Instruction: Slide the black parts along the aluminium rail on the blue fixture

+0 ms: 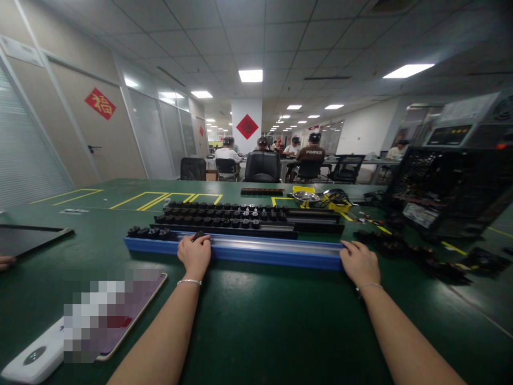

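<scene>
A long blue rail [276, 255] with a shiny metal channel along its top lies across the green table. Several black round parts [154, 233] sit in a row at its left end. My left hand [195, 254] is closed over the rail left of its middle, its fingers round a black part [198, 235] that is mostly hidden. At the rail's right end, my right hand [361, 262] grips the edge, thumb and fingers closed on it. Behind it lie black rails [320, 228] bearing rows of similar black parts [208, 220].
A phone [140, 305] and a white device [36, 350] lie at the front left, beside a dark tray [34, 240]. At the right are loose black parts [412, 251] and an open computer case [425, 187]. A metal bowl [305, 196] stands behind. Another person's fingers [6, 261] show at the left edge.
</scene>
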